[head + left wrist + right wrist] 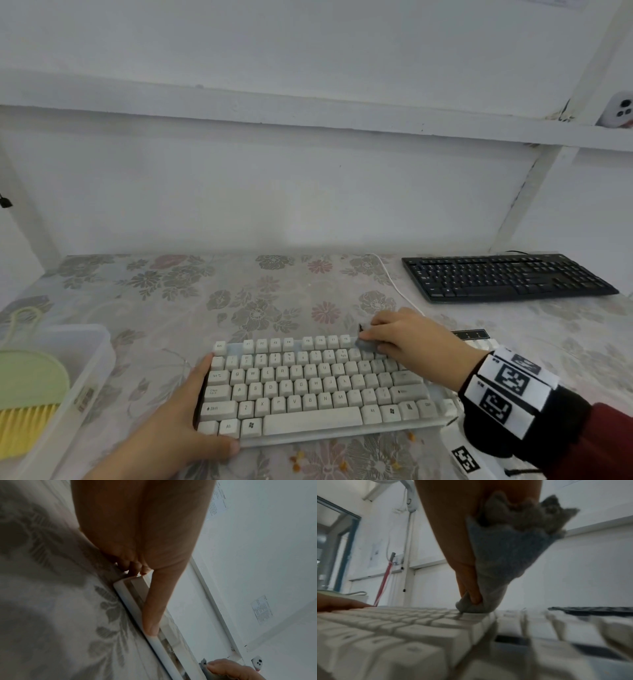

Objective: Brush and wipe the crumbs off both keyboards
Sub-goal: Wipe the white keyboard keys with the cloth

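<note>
A white keyboard [318, 387] lies on the flowered tablecloth near the front edge. My left hand [195, 404] grips its left end, thumb [154, 608] stretched along the front rim [130, 601] and fingers curled at the corner. My right hand [380, 339] pinches a bunched grey cloth [365, 345] and presses it onto the keys at the upper right of this keyboard. In the right wrist view the cloth [505, 547] tapers to a tip touching the keycaps [419, 628]. A black keyboard [507, 277] rests at the back right, apart from both hands.
A clear plastic box [89, 370] at the left holds a green brush with yellow bristles [30, 383]. Orange crumbs [298, 457] dot the cloth in front of the white keyboard. A white cable [394, 284] runs back towards the wall. A shelf [308, 120] hangs above.
</note>
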{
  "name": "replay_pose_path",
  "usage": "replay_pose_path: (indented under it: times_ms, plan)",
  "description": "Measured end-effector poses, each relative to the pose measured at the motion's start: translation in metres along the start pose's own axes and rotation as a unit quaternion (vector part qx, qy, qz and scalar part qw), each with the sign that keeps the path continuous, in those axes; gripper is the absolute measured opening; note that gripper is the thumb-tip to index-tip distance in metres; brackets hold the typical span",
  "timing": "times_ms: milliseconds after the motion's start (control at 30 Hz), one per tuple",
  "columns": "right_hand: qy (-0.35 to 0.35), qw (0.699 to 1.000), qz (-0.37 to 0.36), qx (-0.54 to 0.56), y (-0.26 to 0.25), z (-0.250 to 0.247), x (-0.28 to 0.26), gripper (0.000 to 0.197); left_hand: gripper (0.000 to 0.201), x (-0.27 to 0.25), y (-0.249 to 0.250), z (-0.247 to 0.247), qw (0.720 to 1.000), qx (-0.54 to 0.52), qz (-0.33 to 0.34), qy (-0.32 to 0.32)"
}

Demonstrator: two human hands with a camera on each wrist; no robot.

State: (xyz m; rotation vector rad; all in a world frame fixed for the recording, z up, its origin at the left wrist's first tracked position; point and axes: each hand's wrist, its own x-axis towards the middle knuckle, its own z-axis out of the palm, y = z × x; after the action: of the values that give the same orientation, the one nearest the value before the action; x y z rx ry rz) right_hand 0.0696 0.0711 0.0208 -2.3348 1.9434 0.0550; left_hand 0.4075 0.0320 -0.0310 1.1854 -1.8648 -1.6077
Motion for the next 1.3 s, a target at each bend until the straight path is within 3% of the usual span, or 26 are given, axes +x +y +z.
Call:
replay_pose_path:
  times_ms: [333,533,867,1100,1300]
  plan:
    - [0.006,0.993,0.113,-0.032,0.037,-0.012,-0.017,0.026,0.103,0.000,0.002,0.002,1.000,0.003,-0.002,0.004]
    - [0.027,0.995,0.095,0.021,0.040,-0.004,-0.029,0.024,0.103,0.000,0.001,0.000,1.000,0.000,-0.010,0.005]
    - [0.034,0.979,0.194,-0.053,0.060,-0.007,-0.020,0.020,0.097,-0.001,0.001,0.004,1.000,-0.010,0.001,-0.003]
    - [0.016,0.993,0.114,0.022,0.036,-0.011,-0.023,0.027,0.095,0.000,0.001,0.003,1.000,-0.008,-0.001,0.002]
    - [0.012,0.982,0.185,-0.026,0.064,-0.007,-0.038,0.024,0.094,0.001,-0.001,0.004,1.000,0.001,0.000,0.007]
